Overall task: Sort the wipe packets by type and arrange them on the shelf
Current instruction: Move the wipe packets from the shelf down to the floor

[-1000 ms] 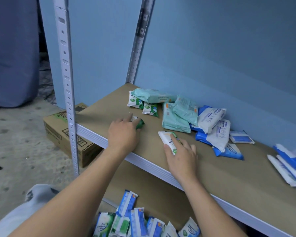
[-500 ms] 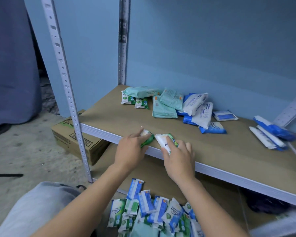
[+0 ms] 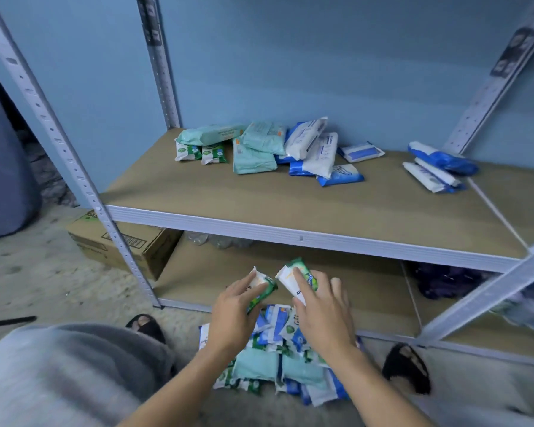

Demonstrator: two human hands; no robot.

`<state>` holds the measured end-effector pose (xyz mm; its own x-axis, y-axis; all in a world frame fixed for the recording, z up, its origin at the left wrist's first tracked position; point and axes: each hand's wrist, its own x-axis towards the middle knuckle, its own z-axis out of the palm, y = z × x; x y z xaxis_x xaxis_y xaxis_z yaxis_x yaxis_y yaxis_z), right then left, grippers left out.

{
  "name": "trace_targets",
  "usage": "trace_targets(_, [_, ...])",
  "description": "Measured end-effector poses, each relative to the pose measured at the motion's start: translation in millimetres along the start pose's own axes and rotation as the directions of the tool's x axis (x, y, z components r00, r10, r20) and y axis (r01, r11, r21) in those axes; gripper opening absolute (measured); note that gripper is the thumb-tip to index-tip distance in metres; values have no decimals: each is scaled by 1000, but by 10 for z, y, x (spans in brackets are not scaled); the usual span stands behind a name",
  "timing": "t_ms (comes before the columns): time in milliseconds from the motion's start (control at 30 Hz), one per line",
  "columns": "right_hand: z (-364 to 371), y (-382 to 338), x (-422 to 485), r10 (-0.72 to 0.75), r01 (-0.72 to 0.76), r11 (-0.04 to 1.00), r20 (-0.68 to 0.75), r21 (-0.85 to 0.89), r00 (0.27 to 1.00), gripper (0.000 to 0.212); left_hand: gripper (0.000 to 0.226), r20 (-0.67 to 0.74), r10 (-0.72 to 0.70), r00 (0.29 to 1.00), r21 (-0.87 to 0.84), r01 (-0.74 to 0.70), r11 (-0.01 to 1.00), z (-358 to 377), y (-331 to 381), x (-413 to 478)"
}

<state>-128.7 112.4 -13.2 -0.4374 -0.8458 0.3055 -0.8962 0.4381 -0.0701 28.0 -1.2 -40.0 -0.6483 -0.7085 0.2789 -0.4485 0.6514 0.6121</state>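
My left hand [image 3: 233, 312] holds a small green-and-white wipe packet [image 3: 261, 288]. My right hand [image 3: 322, 309] holds a second green-and-white packet [image 3: 296, 277] beside it. Both hands hover below the shelf board [image 3: 290, 208], above a mixed pile of packets [image 3: 275, 359] on the floor. On the shelf lie two small green packets [image 3: 201, 152], mint packets [image 3: 253, 149], blue-and-white packets [image 3: 318, 152] and more blue ones [image 3: 435, 164] at the right.
A cardboard box [image 3: 127, 245] sits on the floor left of the shelf's front upright [image 3: 74, 167]. A lower board [image 3: 379, 300] lies behind the pile. My black sandals [image 3: 407, 368] and grey-clad knee [image 3: 59, 371] flank the pile. A diagonal rail [image 3: 487, 288] crosses at right.
Both hands pulled the two green packets off the shelf's front edge and lowered them over the floor pile. The view has dropped and drawn back.
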Motion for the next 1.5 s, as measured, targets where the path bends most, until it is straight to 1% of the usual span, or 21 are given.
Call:
trace_targets(100, [221, 193, -247, 80, -82, 997, 112, 12, 991, 59, 43, 116, -147, 982, -36, 152, 988, 252, -94, -225])
trace_targets(200, [414, 373, -445, 199, -205, 979, 243, 0, 949, 60, 45, 196, -231, 953, 1, 235, 972, 445, -182, -385])
trace_targets(300, [585, 548, -591, 305, -323, 946, 344, -3, 888, 60, 46, 242, -296, 924, 35, 296, 954, 583, -227, -439])
trace_targets(433, [809, 729, -701, 440, -477, 879, 408, -12, 800, 56, 42, 287, -336, 897, 54, 335, 941, 761, -296, -391])
trace_targets(567, [1065, 854, -745, 511, -590, 808, 503, -4, 697, 51, 43, 324, -372, 870, 88, 363, 927, 949, -377, -218])
trace_targets(633, [1178, 904, -725, 509, -607, 795, 526, 17, 681, 49, 44, 338, -367, 867, 111, 351, 930, 1049, -401, -102])
trace_targets(800, [1346, 953, -598, 478, -630, 767, 552, 116, 683, 50, 44, 337, -318, 886, 119, 295, 948, 1289, -427, 216])
trace_targets(867, [1407, 947, -570, 452, -629, 760, 563, 162, 692, 52, 45, 355, -332, 874, 139, 301, 943, 1397, -466, 280])
trace_targets(933, [1492, 923, -592, 419, -627, 754, 591, 197, 689, 49, 45, 399, -345, 849, 158, 307, 938, 1503, -537, 267])
trace_targets(1033, [1606, 880, -702, 393, -612, 773, 633, 166, 667, 46, 43, 444, -320, 837, 171, 271, 947, 1613, -639, 129])
trace_targets(1133, [1676, 851, -819, 378, -565, 821, 663, 84, 646, 55, 45, 439, -305, 845, 153, 264, 952, 1669, -668, -24])
trace_targets(1233, [1701, 836, -880, 349, -544, 838, 713, 53, 608, 63, 45, 421, -291, 859, 139, 256, 957, 1683, -654, -118])
trace_targets(1367, [1683, 914, -879, 297, -549, 832, 774, 77, 559, 66, 47, 448, -295, 844, 144, 257, 955, 1686, -651, -122])
trace_targets(1433, [1667, 964, -830, 271, -559, 822, 789, 109, 551, 64, 47, 465, -300, 833, 154, 258, 954, 1665, -634, -88])
trace_targets(1500, [1636, 993, -767, 262, -598, 787, 795, 152, 547, 61, 49, 498, -298, 814, 160, 252, 954, 1628, -614, -38])
